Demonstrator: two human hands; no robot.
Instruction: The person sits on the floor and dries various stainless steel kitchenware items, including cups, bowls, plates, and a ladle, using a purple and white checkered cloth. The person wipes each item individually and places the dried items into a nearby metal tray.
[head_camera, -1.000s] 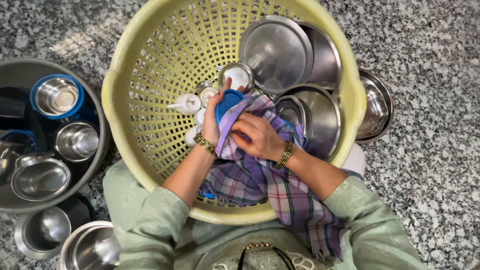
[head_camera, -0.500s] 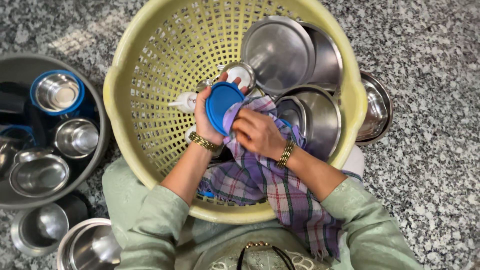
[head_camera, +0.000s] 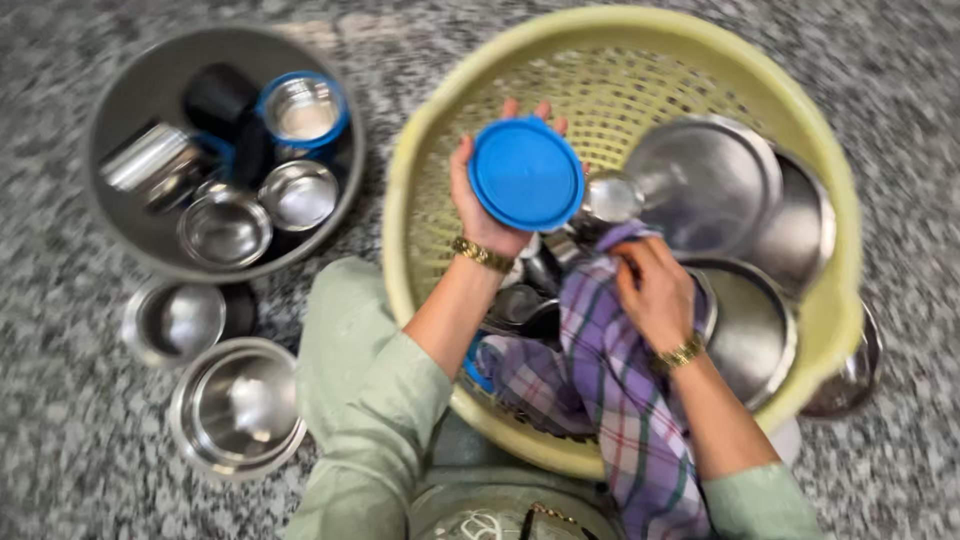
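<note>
Seen from above, a person in pale green sleeves sat over a large yellow perforated basket (head_camera: 430, 200) filling the right half of the frame, on a speckled stone floor (head_camera: 60, 440). The left hand (head_camera: 480, 200), at upper centre, was clamped on a round blue lid (head_camera: 527, 172), fingers curled behind it and its flat face turned up toward the camera, lifted clear of the dishes below, seemingly for a look. The right hand (head_camera: 655, 290), at centre right, gripped a purple checked cloth (head_camera: 610, 400), which trailed down over the basket's near rim. Steel plates (head_camera: 700, 185) leaned on edge against the basket's right wall, likely to drain. At upper left, a wide grey tub (head_camera: 130, 100) held steel bowls and a blue-rimmed container (head_camera: 303, 108). 2 more steel bowls (head_camera: 235, 405) sat on the floor at lower left.
</note>
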